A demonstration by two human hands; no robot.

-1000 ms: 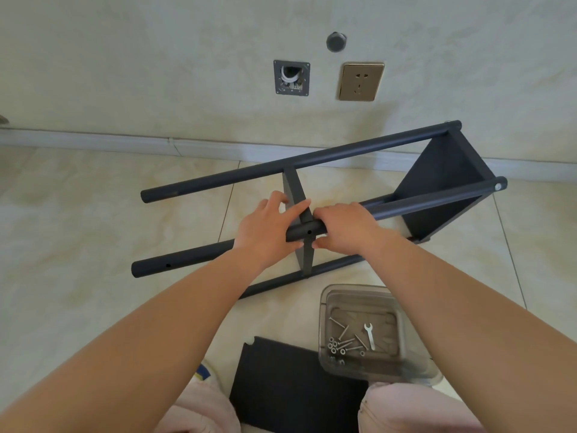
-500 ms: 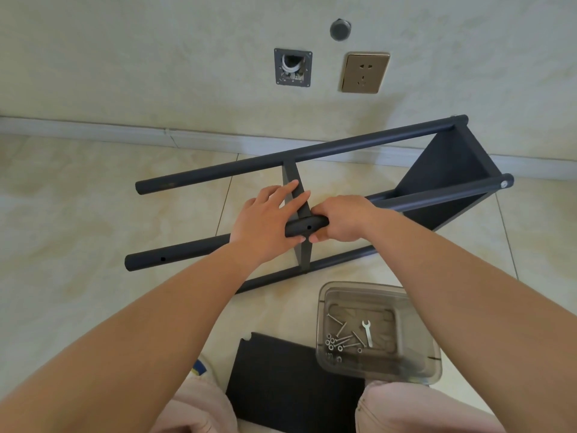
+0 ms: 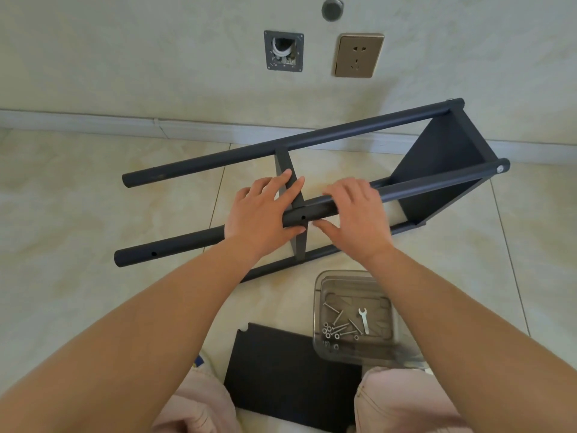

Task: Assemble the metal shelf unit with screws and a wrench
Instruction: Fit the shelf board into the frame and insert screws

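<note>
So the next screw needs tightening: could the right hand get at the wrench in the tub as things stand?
Probably yes. The wrench lies on top in the open tub, no lid over it, just below the right hand, which only rests on the pole and would have to let go.

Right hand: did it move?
Yes. The right hand opened and slid slightly right along the pole, away from its screw hole.

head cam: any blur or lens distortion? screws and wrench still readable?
Head view: wide-angle bends the baseboard; right hand slightly motion-blurred; lighting soft, no harsh glare; wrench and screws in the clear bin remain distinguishable, its near rim smeared.
</note>
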